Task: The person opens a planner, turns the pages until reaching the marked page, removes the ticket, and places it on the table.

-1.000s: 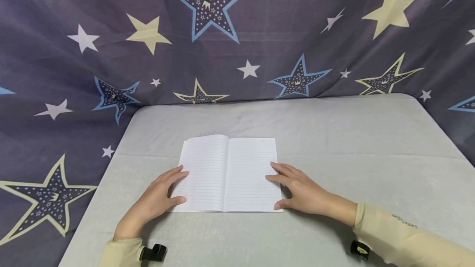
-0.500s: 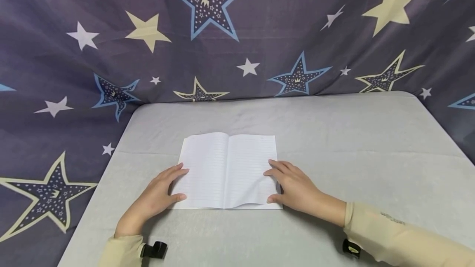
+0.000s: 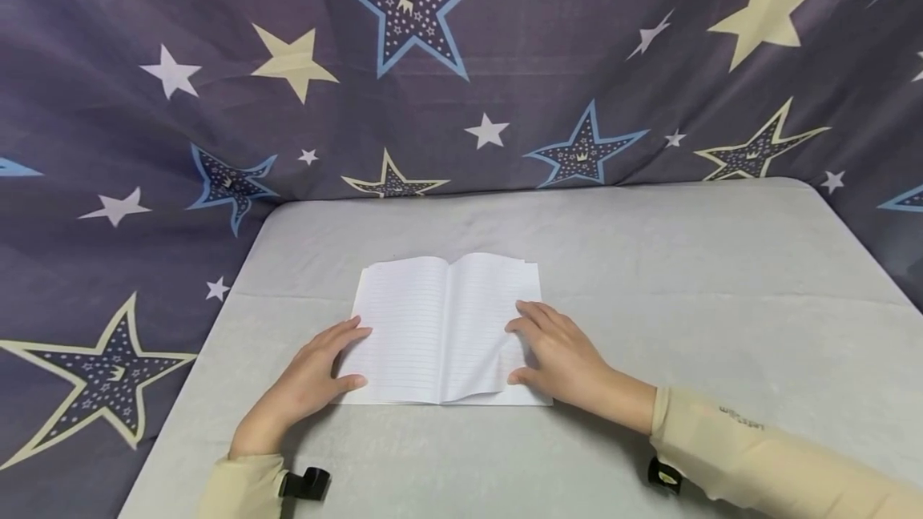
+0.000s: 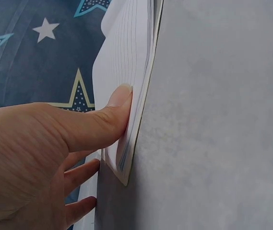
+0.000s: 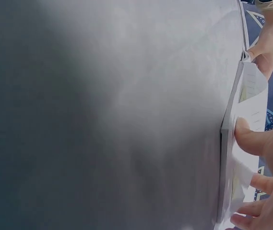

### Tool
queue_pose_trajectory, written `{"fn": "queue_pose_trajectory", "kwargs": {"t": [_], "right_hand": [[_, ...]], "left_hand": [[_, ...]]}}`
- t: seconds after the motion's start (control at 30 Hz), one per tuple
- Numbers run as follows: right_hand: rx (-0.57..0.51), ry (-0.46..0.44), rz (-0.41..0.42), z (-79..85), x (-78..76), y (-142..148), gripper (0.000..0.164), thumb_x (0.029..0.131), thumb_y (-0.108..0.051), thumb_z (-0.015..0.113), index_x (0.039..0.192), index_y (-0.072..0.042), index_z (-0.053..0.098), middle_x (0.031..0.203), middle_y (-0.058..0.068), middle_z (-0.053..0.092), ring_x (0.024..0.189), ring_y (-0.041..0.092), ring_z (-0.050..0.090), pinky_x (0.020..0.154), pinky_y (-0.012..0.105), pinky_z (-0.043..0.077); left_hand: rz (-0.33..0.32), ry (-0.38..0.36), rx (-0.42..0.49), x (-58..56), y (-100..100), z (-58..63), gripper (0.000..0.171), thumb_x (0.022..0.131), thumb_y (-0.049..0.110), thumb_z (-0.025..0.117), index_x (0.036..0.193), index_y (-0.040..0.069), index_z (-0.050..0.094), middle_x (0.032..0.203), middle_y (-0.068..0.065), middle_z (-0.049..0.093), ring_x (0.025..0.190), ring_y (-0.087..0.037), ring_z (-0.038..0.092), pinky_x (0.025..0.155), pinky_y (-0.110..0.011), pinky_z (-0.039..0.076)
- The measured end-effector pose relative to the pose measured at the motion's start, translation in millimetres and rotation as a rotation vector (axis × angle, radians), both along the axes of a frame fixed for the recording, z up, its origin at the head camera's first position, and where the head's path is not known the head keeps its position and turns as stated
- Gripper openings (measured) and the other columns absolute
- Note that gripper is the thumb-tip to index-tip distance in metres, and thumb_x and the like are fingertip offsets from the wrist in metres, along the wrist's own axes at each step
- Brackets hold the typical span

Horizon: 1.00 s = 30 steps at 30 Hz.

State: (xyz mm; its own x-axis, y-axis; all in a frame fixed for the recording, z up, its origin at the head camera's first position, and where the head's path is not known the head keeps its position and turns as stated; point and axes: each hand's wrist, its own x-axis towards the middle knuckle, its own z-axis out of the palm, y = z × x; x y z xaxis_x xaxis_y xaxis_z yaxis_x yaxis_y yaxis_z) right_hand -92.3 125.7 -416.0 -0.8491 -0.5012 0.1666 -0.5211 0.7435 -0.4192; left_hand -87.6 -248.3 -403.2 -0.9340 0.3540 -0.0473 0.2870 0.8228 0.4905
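An open lined notebook lies on the grey-covered table. My left hand rests at its left edge, thumb and fingertips spread over the left page; in the left wrist view the thumb presses on the page near the lower corner. On the opposite side my right hand touches the right page with spread fingertips and thumb. That top page bows upward, its outer edge drawn inward so a strip of the sheet beneath shows. The right wrist view has the thumb on the raised paper.
The grey table cover extends behind and to the right of the notebook. A dark curtain printed with stars hangs at the back and sides. Black wrist straps sit at both sleeves.
My right hand has moved left across the right page, whose top sheet has gone from flat to bowed, its outer edge shifted inward. The left hand stays in place on its page.
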Motion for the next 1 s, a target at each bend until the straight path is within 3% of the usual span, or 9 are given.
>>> {"fn": "queue_pose_trajectory", "kwargs": {"t": [0.7, 1.0], "right_hand": [[0.009, -0.002, -0.029, -1.5, -12.5, -9, 0.060, 0.067, -0.040, 0.089, 0.112, -0.008, 0.067, 0.138, 0.023, 0.053, 0.125, 0.038, 0.050, 0.101, 0.053, 0.044], [-0.006, -0.083, -0.121, -3.7, -14.9, -13, 0.089, 0.068, -0.042, 0.089, 0.136, 0.000, 0.052, 0.148, 0.027, 0.040, 0.133, 0.042, 0.042, 0.105, 0.057, 0.040]], "left_hand": [[0.026, -0.002, 0.000, 0.9, -1, -2.7, 0.068, 0.081, 0.020, 0.080, 0.142, 0.006, 0.051, 0.151, -0.022, 0.040, 0.138, -0.048, 0.033, 0.107, -0.069, 0.026], [0.005, 0.005, 0.013, 1.4, -2, -3.5, 0.067, 0.082, 0.019, 0.080, 0.141, 0.005, 0.052, 0.151, -0.022, 0.041, 0.138, -0.048, 0.033, 0.107, -0.069, 0.026]]}}
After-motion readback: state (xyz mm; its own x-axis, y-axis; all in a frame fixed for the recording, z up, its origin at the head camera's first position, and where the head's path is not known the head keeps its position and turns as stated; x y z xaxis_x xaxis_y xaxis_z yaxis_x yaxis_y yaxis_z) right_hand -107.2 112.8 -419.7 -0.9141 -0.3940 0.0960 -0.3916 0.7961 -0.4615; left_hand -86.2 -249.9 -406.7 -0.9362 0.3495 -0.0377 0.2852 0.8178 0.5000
